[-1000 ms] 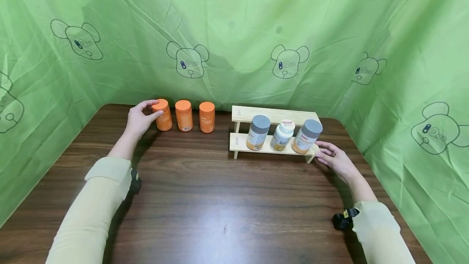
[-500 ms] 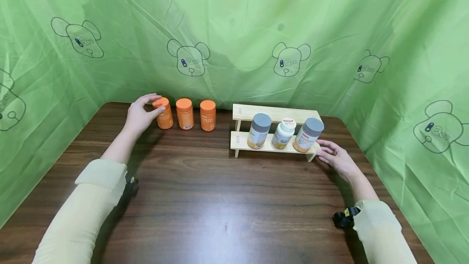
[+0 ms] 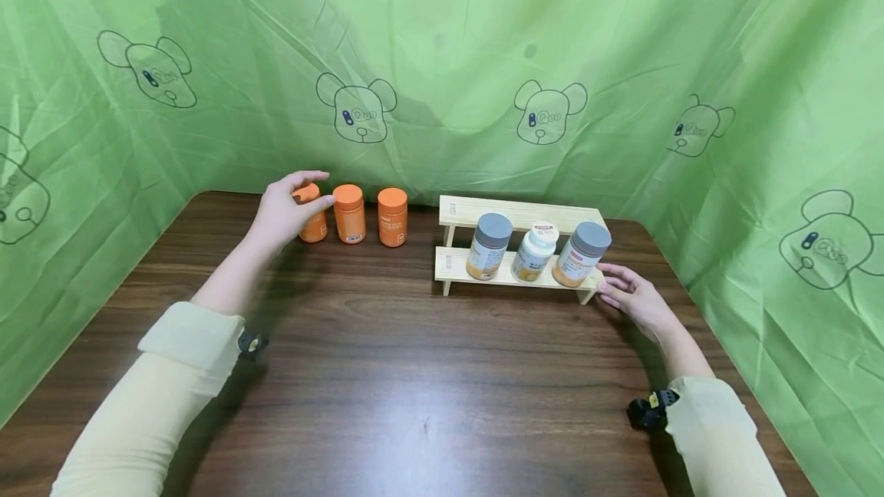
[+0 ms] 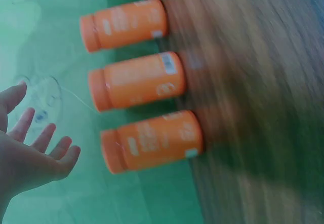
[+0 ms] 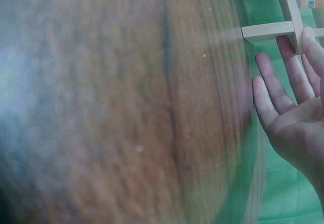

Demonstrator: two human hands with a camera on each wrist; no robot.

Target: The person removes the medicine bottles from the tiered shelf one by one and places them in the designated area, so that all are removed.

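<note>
Left hand (image 3: 282, 209): fingers spread, holding nothing, raised in front of the leftmost orange bottle (image 3: 315, 231) and partly screening it in the head view; the left wrist view shows the fingertips clear of all three orange bottles. The leftmost orange bottle, the middle orange bottle (image 3: 351, 222) and the rightmost orange bottle (image 3: 393, 222) stand upright in a row on the desk (image 3: 387, 343), near the green cloth (image 3: 449, 60). Principal hazard on this side: a sideways brush at lid height could topple a bottle, and the close spacing means one falling could take its neighbour along; a round bottle on its side would probably roll. Right hand (image 3: 638, 307): pinches the right end of the lower shelf (image 3: 452, 268) of the rack (image 3: 518, 210); firmness of hold cannot be judged. On that lower shelf stand the left grey-lidded bottle (image 3: 486, 259), the white bottle (image 3: 532, 256) and the right grey-lidded bottle (image 3: 577, 261). No raised lip is seen along its front edge, so a tug or lift at one end could tilt the board and slide them off. The right grey-lidded bottle is judged most exposed, standing just beside the hand, where a slipping finger could knock it. Whether the rack is fixed down cannot be told.
</note>
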